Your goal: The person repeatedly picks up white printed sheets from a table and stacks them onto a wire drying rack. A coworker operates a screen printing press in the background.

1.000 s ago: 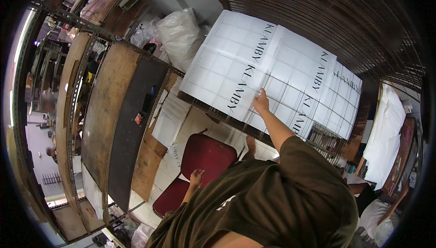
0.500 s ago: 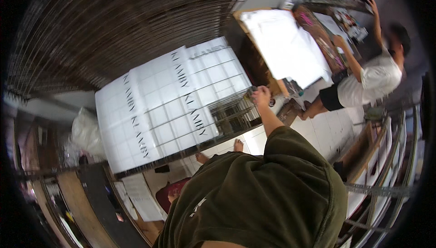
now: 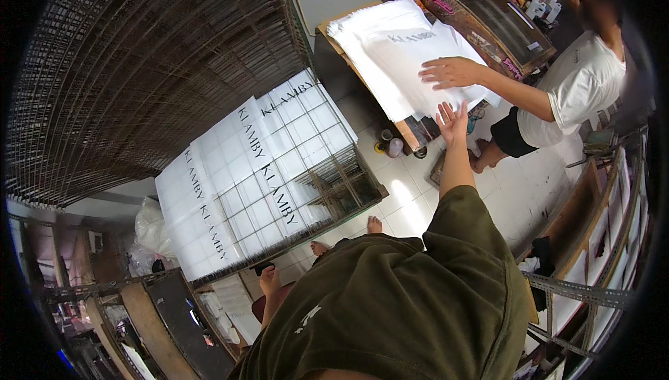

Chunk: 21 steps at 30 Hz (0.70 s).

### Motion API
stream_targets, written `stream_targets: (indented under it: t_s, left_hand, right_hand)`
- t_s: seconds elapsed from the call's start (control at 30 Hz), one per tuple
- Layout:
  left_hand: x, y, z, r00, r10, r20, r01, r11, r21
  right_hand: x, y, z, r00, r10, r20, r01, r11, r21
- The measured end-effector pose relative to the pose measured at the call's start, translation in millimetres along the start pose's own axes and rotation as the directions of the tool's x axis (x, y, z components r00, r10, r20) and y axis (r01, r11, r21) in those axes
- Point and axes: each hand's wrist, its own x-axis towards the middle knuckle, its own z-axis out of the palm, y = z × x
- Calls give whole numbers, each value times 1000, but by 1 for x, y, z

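My right hand (image 3: 453,121) reaches forward with its fingers spread and holds nothing. It is at the near edge of a stack of white printed sheets (image 3: 376,56) on a wooden table. Just beyond it, a co-worker's open hand (image 3: 449,73) is over the same stack. My left hand (image 3: 269,281) is low by my side, near the front edge of the wire drying rack (image 3: 341,202). Its fingers look loosely curled, with nothing visible in them; a small dark thing shows just beyond. Large white sheets with dark lettering (image 3: 223,171) cover the rack's mesh.
Raised wire racks (image 3: 160,66) lean at the upper left. The co-worker (image 3: 578,87) stands at the right beside a screen-printing frame (image 3: 488,18); bottles (image 3: 543,7) stand behind it. Containers (image 3: 394,147) sit on the tiled floor. Metal shelving (image 3: 585,289) is at the right.
My right hand has left the rack's corner and moved right toward the sheet stack, opening. The co-worker's hand has come over the stack. My left hand shows more fully, and the view has shifted.
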Motion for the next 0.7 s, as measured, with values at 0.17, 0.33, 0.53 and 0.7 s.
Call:
stream_targets:
  t_s: [0.17, 0.33, 0.53, 0.7]
  left_hand:
    - [-25, 64, 8, 995, 99, 1, -99, 992, 80]
    - [10, 178, 40, 931, 341, 128, -281, 896, -344]
    - [-4, 438, 91, 721, 442, 534, -216, 875, -433]
    - [-49, 544, 120, 671, 375, 639, 164, 766, -621]
  right_hand:
    - [44, 30, -6, 996, 92, -4, -92, 995, -29]
    - [4, 36, 39, 995, 26, -94, -27, 1000, -3]
    - [-123, 32, 116, 994, -91, 59, 96, 991, -98]
    - [-207, 64, 122, 904, -335, 267, 405, 870, -280]
